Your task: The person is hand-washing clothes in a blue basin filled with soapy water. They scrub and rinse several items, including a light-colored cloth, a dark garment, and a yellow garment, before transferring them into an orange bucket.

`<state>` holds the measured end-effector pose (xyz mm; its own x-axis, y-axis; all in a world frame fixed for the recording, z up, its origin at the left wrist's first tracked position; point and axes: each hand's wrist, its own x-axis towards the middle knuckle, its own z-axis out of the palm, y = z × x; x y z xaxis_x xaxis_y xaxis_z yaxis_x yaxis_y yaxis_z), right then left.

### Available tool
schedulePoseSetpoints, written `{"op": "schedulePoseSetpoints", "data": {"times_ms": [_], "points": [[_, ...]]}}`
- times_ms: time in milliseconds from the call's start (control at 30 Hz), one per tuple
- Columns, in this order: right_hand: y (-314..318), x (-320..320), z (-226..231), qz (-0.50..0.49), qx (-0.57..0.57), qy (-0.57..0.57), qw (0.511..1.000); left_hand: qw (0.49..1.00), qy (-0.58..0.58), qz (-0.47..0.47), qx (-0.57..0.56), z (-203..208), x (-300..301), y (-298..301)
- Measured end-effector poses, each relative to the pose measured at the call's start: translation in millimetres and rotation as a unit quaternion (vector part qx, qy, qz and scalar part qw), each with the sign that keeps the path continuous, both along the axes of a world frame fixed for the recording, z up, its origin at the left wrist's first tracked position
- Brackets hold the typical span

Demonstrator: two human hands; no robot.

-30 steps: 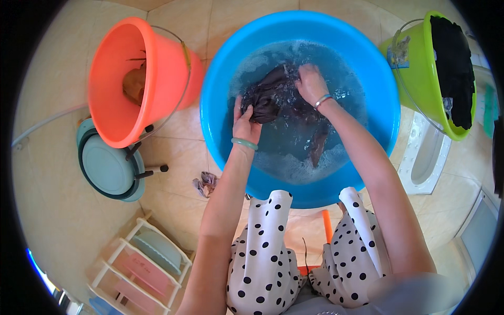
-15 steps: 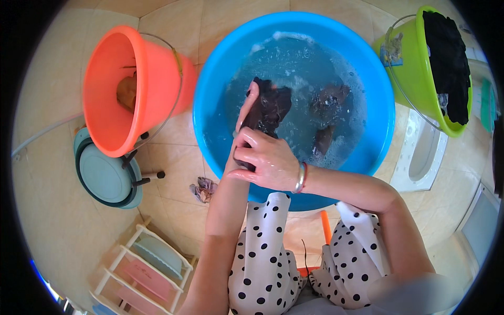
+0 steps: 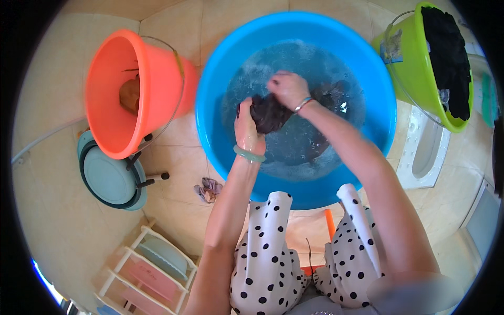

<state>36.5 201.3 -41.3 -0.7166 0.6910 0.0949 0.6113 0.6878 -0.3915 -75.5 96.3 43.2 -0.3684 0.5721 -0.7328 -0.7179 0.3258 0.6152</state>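
Observation:
A round blue tub (image 3: 296,23) holds cloudy, sudsy water. Above the water, a bunched wet dark cloth (image 3: 269,114) lies between my two hands. My left hand (image 3: 247,125), with a pale green bangle at its wrist, grips the cloth's left side, thumb up along it. At the cloth's upper right edge, my right hand (image 3: 289,89) is closed with its fingers curled, slightly blurred; a silver bangle and a red band circle that wrist. More dark cloth (image 3: 328,100) lies partly under water at the tub's right side.
An orange bucket (image 3: 163,84) with a brown item inside stands left. A green bucket (image 3: 409,73) full of black cloth stands right, beside a white squat toilet (image 3: 425,152). Lower left are a folding basin (image 3: 110,170), a crumpled cloth (image 3: 208,189) and a white rack (image 3: 147,262).
My right hand has moved from my left wrist up and away to the cloth's far edge. The left hand has turned, and the cloth is now bunched lower and nearer the water.

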Motion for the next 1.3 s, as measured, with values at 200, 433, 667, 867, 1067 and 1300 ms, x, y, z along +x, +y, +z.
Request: {"op": "schedulePoseSetpoints", "data": {"times_ms": [200,433,667,867,1067,1300], "points": [[-29,20,-22,-0.243,-0.150,0.125,0.950,0.977,0.171,-0.116,-0.060,-5,-40,-32],[-39,18,-16,-0.286,-0.200,0.124,0.929,0.994,0.036,-0.087,-0.058,-30,-8,-35],[-73,17,117,0.131,-0.361,0.248,0.889,0.962,-0.230,-0.127,0.072,4,-30,-7],[-35,31,99,-0.138,-0.367,0.347,0.852,0.966,-0.205,-0.148,0.054,21,-14,-17],[-34,29,83,-0.055,-0.749,0.495,0.438,0.907,-0.393,-0.096,0.118,44,13,-20],[-40,10,81,-0.074,-0.628,0.500,0.591,0.950,-0.146,-0.253,0.108,55,25,-30]]}}
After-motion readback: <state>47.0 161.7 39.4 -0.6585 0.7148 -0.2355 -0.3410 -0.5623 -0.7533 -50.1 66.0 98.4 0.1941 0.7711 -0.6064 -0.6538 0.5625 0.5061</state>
